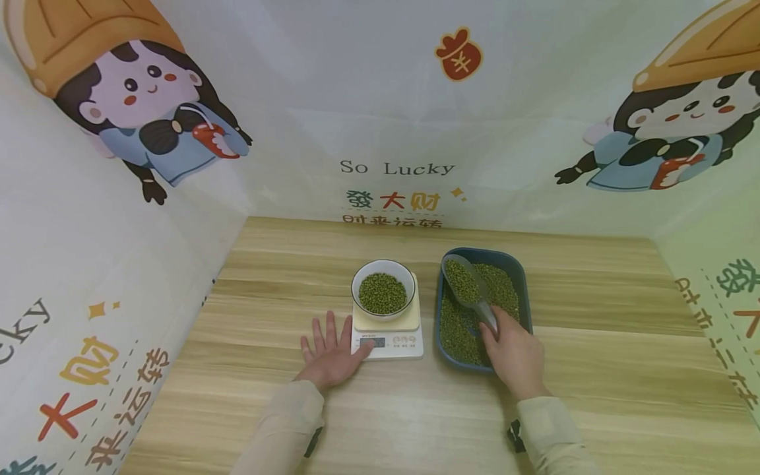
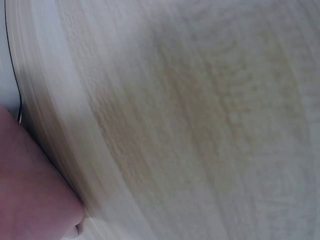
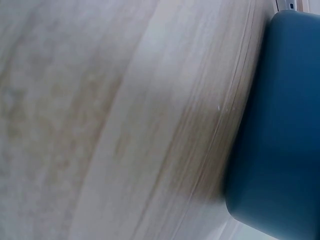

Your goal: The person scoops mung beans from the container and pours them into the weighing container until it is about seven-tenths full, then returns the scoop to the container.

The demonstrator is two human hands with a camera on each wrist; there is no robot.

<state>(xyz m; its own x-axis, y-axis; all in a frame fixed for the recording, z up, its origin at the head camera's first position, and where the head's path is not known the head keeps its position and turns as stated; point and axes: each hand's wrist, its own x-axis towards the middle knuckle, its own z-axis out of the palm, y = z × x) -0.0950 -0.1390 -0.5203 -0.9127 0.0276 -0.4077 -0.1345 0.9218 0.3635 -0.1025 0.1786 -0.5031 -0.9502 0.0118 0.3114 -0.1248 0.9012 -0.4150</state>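
Note:
A white bowl (image 1: 355,290) with a dark rim, holding green mung beans (image 1: 382,294), stands on a kitchen scale (image 1: 410,348). My left hand (image 1: 332,359) lies with spread fingers beside the scale, its thumb reaching over the scale's display. My right hand (image 1: 515,353) grips the handle of a grey scoop (image 1: 485,311) heaped with mung beans. The scoop is over a blue tub (image 1: 525,290) of more mung beans, to the right of the scale. In the right wrist view the tub's outer wall (image 3: 285,125) fills the right side; the hand is out of that view.
The wooden table (image 1: 600,330) carries the scale and tub side by side. Printed cloth walls (image 1: 392,112) enclose the table at the back, left and right. Black wrist straps (image 1: 515,437) show under the sleeves.

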